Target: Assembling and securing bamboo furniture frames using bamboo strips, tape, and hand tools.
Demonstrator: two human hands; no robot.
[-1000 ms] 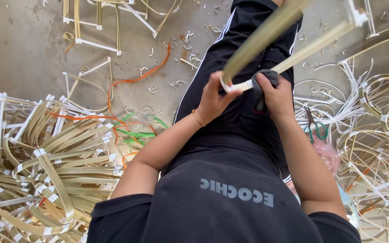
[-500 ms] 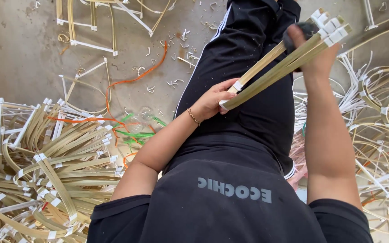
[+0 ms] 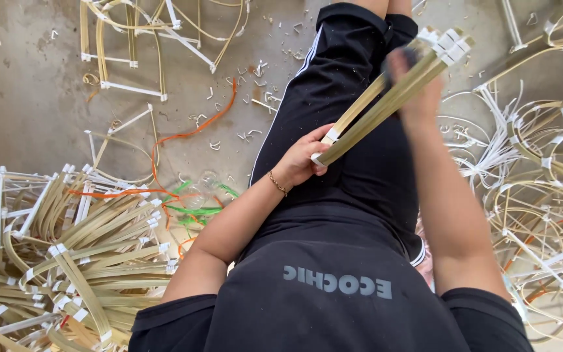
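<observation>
A seated person grips one bundle of pale bamboo strips [image 3: 386, 104], tipped with white tape, between two hands: the left hand [image 3: 301, 160] has its fingers curled shut around the bundle's lower end, while the right hand [image 3: 415, 85], blurred, closes on its upper end. Beyond the left fingers, one orange cord [image 3: 193, 130] snakes across the concrete floor [image 3: 27, 85]. One pile of bent strips [image 3: 66, 254] lies below the left hand, and looped hoops [image 3: 542, 163] lie past the right.
</observation>
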